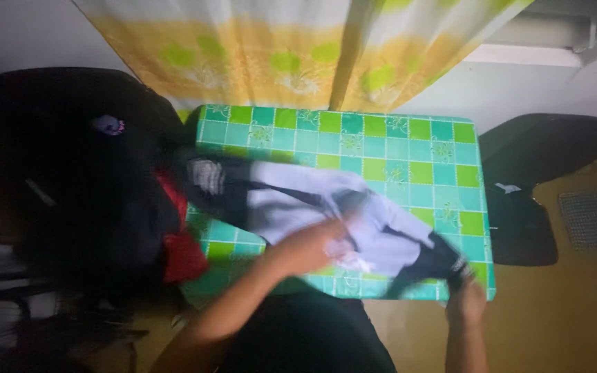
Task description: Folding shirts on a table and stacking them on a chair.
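Note:
A pale lilac garment with black trim lies spread across a table covered in a green and teal checked cloth. My left hand rests on the middle of the garment, blurred by motion, its fingers pressed into the fabric. My right hand is at the table's near right corner, closed on the garment's black cuff. Another black end of the garment lies toward the left edge of the table.
A heap of dark clothes with a red piece sits left of the table. A yellow and green curtain hangs behind. A black bag lies on the floor to the right.

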